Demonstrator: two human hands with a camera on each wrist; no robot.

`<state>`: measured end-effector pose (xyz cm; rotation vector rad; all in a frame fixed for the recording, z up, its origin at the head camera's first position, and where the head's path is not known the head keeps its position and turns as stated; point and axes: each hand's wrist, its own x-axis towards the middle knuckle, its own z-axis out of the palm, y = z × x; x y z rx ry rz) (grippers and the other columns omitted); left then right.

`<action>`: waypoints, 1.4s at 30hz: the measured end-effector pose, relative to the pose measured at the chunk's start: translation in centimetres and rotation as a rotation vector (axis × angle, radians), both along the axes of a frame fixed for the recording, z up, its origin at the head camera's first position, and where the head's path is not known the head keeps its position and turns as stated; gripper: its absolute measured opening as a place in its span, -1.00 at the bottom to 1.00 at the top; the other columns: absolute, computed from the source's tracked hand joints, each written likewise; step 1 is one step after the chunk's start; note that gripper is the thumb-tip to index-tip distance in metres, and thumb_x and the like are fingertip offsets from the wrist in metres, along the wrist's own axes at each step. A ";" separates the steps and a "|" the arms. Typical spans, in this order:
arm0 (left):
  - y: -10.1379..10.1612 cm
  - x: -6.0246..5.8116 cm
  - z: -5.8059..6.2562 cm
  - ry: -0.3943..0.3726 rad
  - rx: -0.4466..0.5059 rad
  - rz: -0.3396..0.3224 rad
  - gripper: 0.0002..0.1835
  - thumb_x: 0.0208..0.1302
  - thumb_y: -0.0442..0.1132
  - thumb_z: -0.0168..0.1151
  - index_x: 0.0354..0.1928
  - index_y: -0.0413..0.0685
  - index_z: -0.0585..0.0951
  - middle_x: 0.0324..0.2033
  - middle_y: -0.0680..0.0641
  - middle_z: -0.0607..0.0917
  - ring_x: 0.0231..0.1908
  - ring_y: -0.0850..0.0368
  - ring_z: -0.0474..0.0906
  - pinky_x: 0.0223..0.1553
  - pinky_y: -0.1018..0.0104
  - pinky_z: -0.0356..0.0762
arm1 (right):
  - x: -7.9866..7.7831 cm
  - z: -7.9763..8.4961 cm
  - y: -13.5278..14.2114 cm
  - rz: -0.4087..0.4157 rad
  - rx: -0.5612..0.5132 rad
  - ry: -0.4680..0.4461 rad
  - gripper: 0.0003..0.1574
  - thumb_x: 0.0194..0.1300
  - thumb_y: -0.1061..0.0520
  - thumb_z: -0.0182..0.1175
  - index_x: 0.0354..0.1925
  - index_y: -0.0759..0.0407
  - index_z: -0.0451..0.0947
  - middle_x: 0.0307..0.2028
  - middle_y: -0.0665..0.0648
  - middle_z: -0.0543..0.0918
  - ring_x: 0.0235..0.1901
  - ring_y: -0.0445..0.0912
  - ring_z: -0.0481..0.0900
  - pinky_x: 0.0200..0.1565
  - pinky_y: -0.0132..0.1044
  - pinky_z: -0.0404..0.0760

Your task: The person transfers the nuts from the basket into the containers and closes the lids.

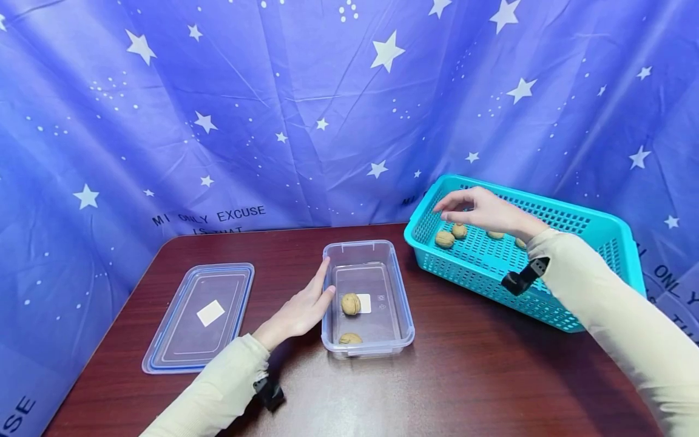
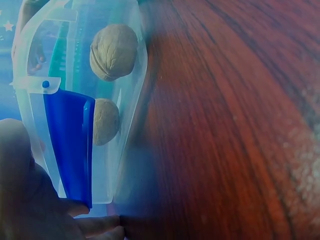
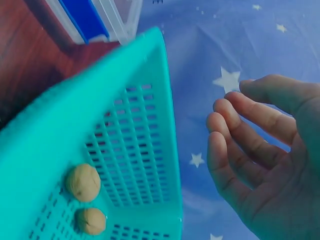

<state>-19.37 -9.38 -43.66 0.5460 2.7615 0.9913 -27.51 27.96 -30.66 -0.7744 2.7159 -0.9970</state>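
My left hand (image 1: 299, 309) rests its fingers along the left wall of a clear plastic box (image 1: 401, 297). Two walnuts lie inside: one walnut (image 1: 351, 304) near the middle, another walnut (image 1: 350, 338) by the near wall. Over the turquoise basket (image 1: 491, 290) hovers my right hand (image 1: 483, 211), its fingers loosely bent and nothing held, as the right wrist view also shows. Below it on the basket floor are several walnuts, among them a walnut (image 1: 445, 239) and a walnut (image 1: 459, 230) at the left end; the hand and forearm hide part of the floor.
A clear lid (image 1: 188, 334) with a blue seal and a white square label (image 1: 210, 313) lies flat on the dark red wooden table (image 1: 453, 376), left of the box. Behind the table hangs a blue curtain (image 1: 327, 158) with white stars.
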 end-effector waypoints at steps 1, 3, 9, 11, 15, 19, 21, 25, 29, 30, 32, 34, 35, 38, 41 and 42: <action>0.0 0.0 0.0 -0.002 0.000 0.003 -0.32 0.55 0.02 -0.26 0.55 0.17 -0.26 0.49 -0.02 -0.04 0.31 -0.14 0.24 0.21 -0.07 0.28 | -0.2 0.0 0.2 -0.006 0.003 -0.006 -0.62 0.44 0.15 0.09 0.15 0.28 0.52 -0.03 0.16 0.63 -0.06 0.02 0.56 -0.12 -0.14 0.53; 0.0 0.0 0.0 -0.004 -0.001 0.007 -0.32 0.55 0.02 -0.25 0.55 0.18 -0.26 0.49 -0.03 -0.03 0.30 -0.14 0.25 0.21 -0.08 0.28 | -0.7 0.1 0.5 -0.017 0.006 -0.022 -0.61 0.45 0.15 0.09 0.16 0.29 0.51 -0.03 0.16 0.63 -0.07 0.01 0.57 -0.13 -0.15 0.54; 0.0 0.0 0.1 -0.003 -0.008 0.006 -0.31 0.55 0.02 -0.25 0.55 0.17 -0.26 0.49 -0.04 -0.03 0.30 -0.15 0.25 0.19 -0.09 0.29 | -1.6 0.4 1.2 0.003 0.035 -0.057 -0.62 0.45 0.15 0.08 0.14 0.28 0.51 -0.05 0.16 0.63 -0.14 -0.04 0.57 -0.17 -0.16 0.56; 0.0 0.0 0.1 -0.004 -0.011 0.006 -0.31 0.55 0.03 -0.26 0.55 0.17 -0.26 0.49 -0.04 -0.03 0.29 -0.16 0.27 0.18 -0.10 0.31 | -2.0 0.5 1.5 0.011 0.048 -0.054 -0.64 0.45 0.17 0.08 0.13 0.28 0.52 -0.07 0.15 0.63 -0.16 -0.05 0.57 -0.19 -0.17 0.56; 0.0 0.1 0.1 -0.005 -0.011 0.009 -0.31 0.55 0.03 -0.26 0.55 0.17 -0.26 0.49 -0.04 -0.03 0.28 -0.17 0.28 0.17 -0.09 0.32 | -2.8 0.5 1.8 0.010 0.051 -0.060 -0.66 0.44 0.21 0.07 0.11 0.31 0.53 -0.12 0.16 0.64 -0.22 -0.05 0.58 -0.24 -0.20 0.57; 0.0 0.1 0.1 -0.014 -0.006 0.015 -0.31 0.55 0.03 -0.25 0.55 0.19 -0.26 0.49 -0.04 -0.02 0.28 -0.18 0.29 0.16 -0.11 0.33 | -3.5 0.0 2.2 0.002 0.059 -0.083 -0.65 0.44 0.21 0.07 0.12 0.32 0.52 -0.10 0.18 0.64 -0.23 -0.04 0.57 -0.24 -0.18 0.56; 0.0 0.1 0.1 -0.018 -0.004 0.013 -0.31 0.55 0.03 -0.24 0.55 0.20 -0.26 0.49 -0.03 -0.03 0.29 -0.16 0.27 0.17 -0.11 0.32 | -3.8 -0.4 2.5 -0.004 0.069 -0.093 -0.64 0.45 0.20 0.06 0.13 0.31 0.51 -0.06 0.18 0.62 -0.21 -0.03 0.56 -0.23 -0.17 0.55; 0.0 0.1 0.1 -0.010 -0.001 0.004 -0.31 0.55 0.02 -0.25 0.54 0.19 -0.26 0.50 0.00 -0.06 0.33 -0.10 0.21 0.21 -0.07 0.28 | -4.4 -1.8 3.1 -0.019 0.072 -0.118 -0.62 0.45 0.19 0.05 0.15 0.33 0.49 -0.03 0.20 0.60 -0.16 0.00 0.56 -0.21 -0.15 0.54; 0.0 0.0 0.0 -0.003 -0.006 0.003 -0.32 0.55 0.02 -0.25 0.55 0.19 -0.26 0.49 -0.01 -0.04 0.32 -0.10 0.21 0.21 -0.06 0.28 | -5.1 -3.3 3.8 -0.002 0.050 -0.156 -0.60 0.45 0.22 0.04 0.16 0.40 0.46 0.00 0.27 0.58 -0.10 0.12 0.55 -0.21 -0.15 0.56; 0.0 0.0 0.0 -0.005 -0.008 0.005 -0.32 0.55 0.02 -0.24 0.55 0.19 -0.26 0.49 -0.02 -0.03 0.31 -0.11 0.23 0.20 -0.07 0.29 | -5.3 -3.7 4.0 0.004 0.045 -0.166 -0.60 0.44 0.23 0.04 0.16 0.42 0.45 0.01 0.29 0.58 -0.10 0.15 0.55 -0.21 -0.14 0.57; 0.1 0.1 0.1 -0.010 -0.013 0.009 -0.32 0.55 0.01 -0.24 0.55 0.20 -0.25 0.49 -0.04 -0.01 0.29 -0.14 0.28 0.17 -0.09 0.32 | -5.5 -4.3 4.2 0.013 0.045 -0.178 -0.60 0.44 0.24 0.03 0.16 0.43 0.44 0.01 0.33 0.56 -0.13 0.20 0.54 -0.21 -0.11 0.57; 0.2 0.1 0.1 -0.014 -0.020 0.015 -0.31 0.54 0.01 -0.23 0.54 0.22 -0.26 0.49 -0.04 0.01 0.26 -0.17 0.31 0.15 -0.10 0.34 | -5.6 -4.9 4.4 0.018 0.043 -0.178 -0.60 0.43 0.26 0.04 0.15 0.44 0.45 0.00 0.37 0.55 -0.15 0.21 0.53 -0.21 -0.07 0.58; 0.2 0.1 0.1 -0.015 -0.022 0.018 -0.31 0.54 0.01 -0.23 0.54 0.23 -0.26 0.49 -0.04 0.01 0.26 -0.17 0.32 0.15 -0.10 0.34 | -5.6 -5.2 4.4 0.019 0.040 -0.178 -0.61 0.43 0.26 0.03 0.15 0.45 0.45 -0.01 0.38 0.55 -0.16 0.20 0.53 -0.20 -0.04 0.58; 0.2 0.1 0.1 -0.015 -0.026 0.024 -0.31 0.54 0.00 -0.22 0.54 0.24 -0.26 0.48 -0.03 0.01 0.25 -0.17 0.32 0.15 -0.10 0.34 | -5.7 -6.1 4.5 0.025 0.027 -0.205 -0.59 0.43 0.26 0.03 0.16 0.46 0.43 -0.01 0.40 0.54 -0.13 0.20 0.53 -0.16 0.03 0.57; 0.1 0.0 0.1 -0.012 -0.021 0.023 -0.31 0.54 -0.01 -0.22 0.54 0.24 -0.26 0.49 -0.03 0.00 0.27 -0.15 0.30 0.17 -0.09 0.32 | -5.7 -6.8 4.5 0.030 0.012 -0.251 -0.57 0.44 0.24 0.05 0.18 0.48 0.41 0.03 0.40 0.52 -0.07 0.20 0.52 -0.10 0.07 0.55; 0.0 0.0 0.1 -0.012 -0.018 0.023 -0.31 0.54 -0.02 -0.21 0.54 0.24 -0.26 0.49 -0.03 -0.01 0.29 -0.14 0.28 0.18 -0.08 0.31 | -5.7 -7.0 4.4 0.027 0.007 -0.271 -0.56 0.43 0.24 0.06 0.19 0.47 0.40 0.03 0.39 0.52 -0.06 0.21 0.51 -0.08 0.08 0.55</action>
